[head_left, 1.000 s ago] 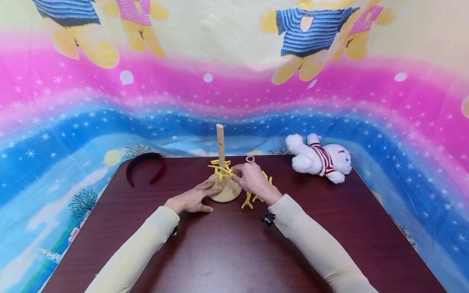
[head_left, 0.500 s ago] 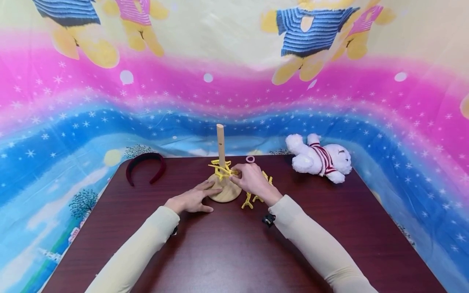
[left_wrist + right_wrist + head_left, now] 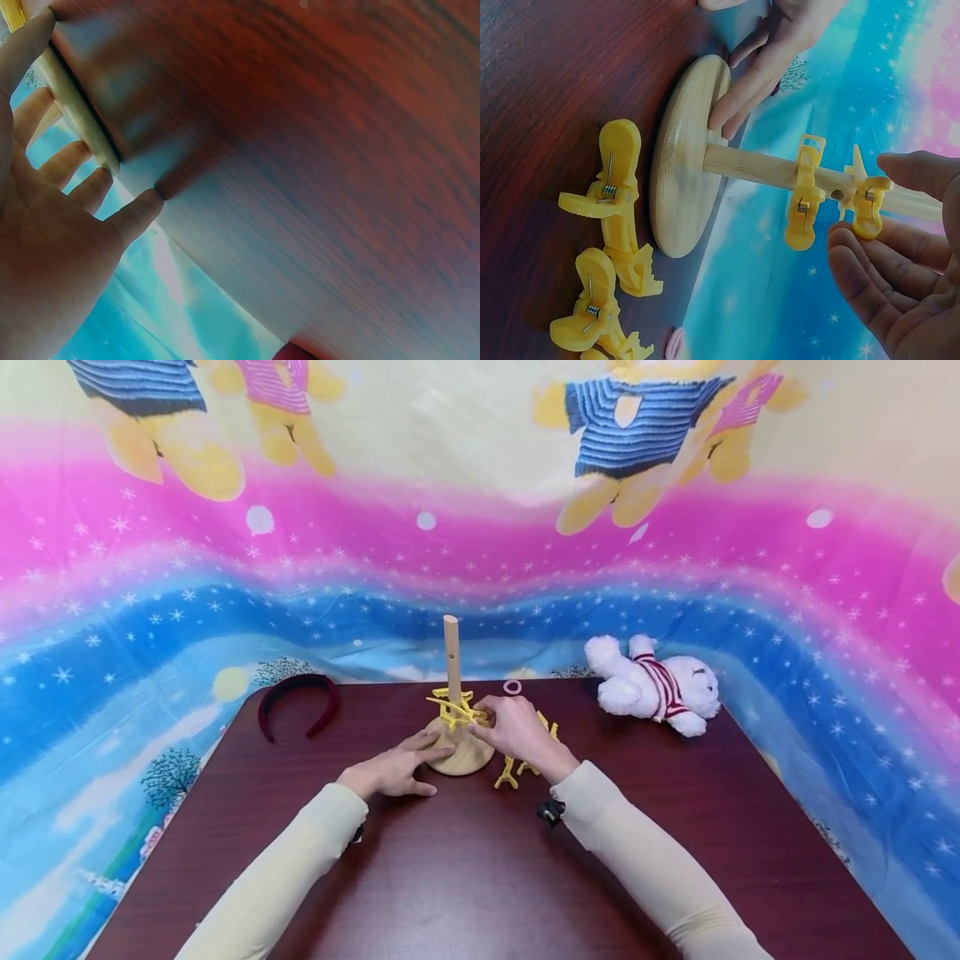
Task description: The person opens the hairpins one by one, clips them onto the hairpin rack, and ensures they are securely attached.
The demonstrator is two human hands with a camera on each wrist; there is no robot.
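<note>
A wooden stand has a round base (image 3: 461,758) and an upright post (image 3: 452,652). Two yellow spring clips sit on the post; the nearer clip (image 3: 868,214) lies between the thumb and fingers of my right hand (image 3: 517,727), which pinch its handles. The other clip (image 3: 804,202) is on the post closer to the base, untouched. My left hand (image 3: 393,767) rests with spread, straight fingers on the left edge of the base. Parts of the nearer clip are covered by the right hand in the head view.
More yellow clips (image 3: 619,202) lie on the dark red table (image 3: 450,877) right of the base. A pale pink ring (image 3: 512,687) lies behind them. At the back left is a dark red headband (image 3: 330,697); at the back right, a white teddy bear (image 3: 652,685).
My right fingertips have shifted very slightly at the clip. The left hand, stand and other things stay where they were.
</note>
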